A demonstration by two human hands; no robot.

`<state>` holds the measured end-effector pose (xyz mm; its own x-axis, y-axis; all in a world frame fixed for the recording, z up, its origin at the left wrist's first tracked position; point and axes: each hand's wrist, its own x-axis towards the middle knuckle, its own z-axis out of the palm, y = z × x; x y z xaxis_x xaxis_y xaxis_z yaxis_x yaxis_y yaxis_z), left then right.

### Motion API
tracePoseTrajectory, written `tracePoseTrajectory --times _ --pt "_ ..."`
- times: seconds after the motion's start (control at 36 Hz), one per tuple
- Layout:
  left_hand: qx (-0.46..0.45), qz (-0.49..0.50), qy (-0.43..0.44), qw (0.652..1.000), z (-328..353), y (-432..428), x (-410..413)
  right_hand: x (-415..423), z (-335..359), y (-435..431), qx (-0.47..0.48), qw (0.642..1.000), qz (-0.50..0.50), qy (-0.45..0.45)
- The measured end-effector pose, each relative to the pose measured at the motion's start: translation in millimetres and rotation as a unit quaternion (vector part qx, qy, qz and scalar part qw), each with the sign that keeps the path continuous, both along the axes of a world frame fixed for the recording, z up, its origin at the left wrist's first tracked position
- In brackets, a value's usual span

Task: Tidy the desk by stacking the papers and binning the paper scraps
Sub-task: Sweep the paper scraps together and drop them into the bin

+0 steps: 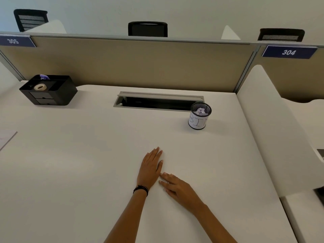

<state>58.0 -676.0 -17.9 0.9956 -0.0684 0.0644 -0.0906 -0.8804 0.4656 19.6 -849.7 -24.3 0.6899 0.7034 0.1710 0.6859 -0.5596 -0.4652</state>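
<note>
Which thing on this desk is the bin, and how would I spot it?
Start at the long grey cable slot at the back of the white desk. At its right end stands the bin, a black mesh cup with crumpled scraps inside. Unlike the black organiser at far left, it is round and wears a white label hand-lettered BIN.

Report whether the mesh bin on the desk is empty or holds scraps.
Holds scraps. The bin stands upright on the desk, and crumpled paper scraps show inside its open top, below the rim.
</note>
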Motion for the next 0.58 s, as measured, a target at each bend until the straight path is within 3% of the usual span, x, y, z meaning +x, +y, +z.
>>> tracePoseTrajectory --times 0.14,0.31,0.44,0.58 --pt "0.008 0.001 0.0 1.0 1.2 0.0 -0.8 11.2 6.1 -12.6 0.011 1.0 -0.024 0.016" --pt "0.007 0.002 -0.001 1.0 2.4 -0.2 -1.2 30.3 6.0 -38.1 0.062 0.988 -0.132 0.06" --pt "0.01 -0.002 -0.001 1.0 2.0 0.1 -1.1 29.7 18.7 -47.5 0.195 0.937 -0.26 0.124" --pt "0.008 0.001 -0.005 1.0 2.7 0.2 -1.5 20.3 18.0 -55.6 0.229 0.916 -0.315 0.101"
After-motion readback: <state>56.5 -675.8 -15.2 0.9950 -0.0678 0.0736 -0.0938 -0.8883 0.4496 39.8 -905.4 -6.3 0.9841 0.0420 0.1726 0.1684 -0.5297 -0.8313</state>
